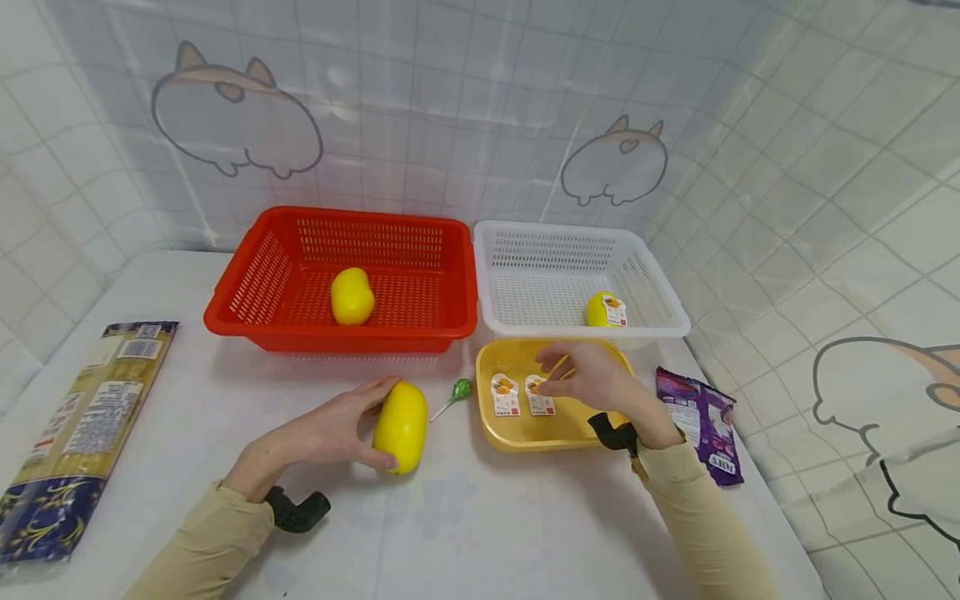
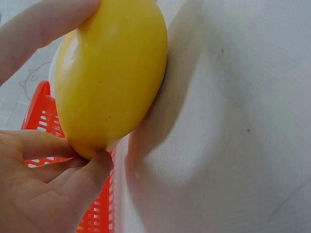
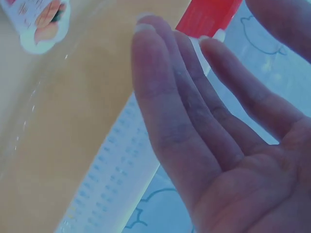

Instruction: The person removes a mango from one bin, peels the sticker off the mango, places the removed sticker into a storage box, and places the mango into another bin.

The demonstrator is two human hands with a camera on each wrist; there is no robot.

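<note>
The left hand (image 1: 330, 429) grasps a yellow mango (image 1: 401, 426) that stands on end on the white table (image 1: 465, 517), just left of the frame's centre, thumb at its lower end and fingers over its top. The left wrist view shows the skin smooth and glossy, so I judge a grip that wraps round the fruit's belly would serve better than this end-to-end pinch, which could let it squirt out.

The right hand (image 1: 592, 379) hovers released, fingers straight and spread, over the yellow tray (image 1: 558, 435) at centre right, right above two small labelled packets (image 1: 521, 394); it holds nothing.

In the upper middle sits a red basket (image 1: 247, 287) with another mango (image 1: 352, 296), and beside it a white basket (image 1: 660, 292) holding a labelled yellow fruit (image 1: 606, 309). A green lollipop (image 1: 459, 390) lies between the held mango and the tray, close enough to get knocked. A purple snack bag (image 1: 705, 421) lies at right, a long noodle packet (image 1: 82, 425) at far left.
</note>
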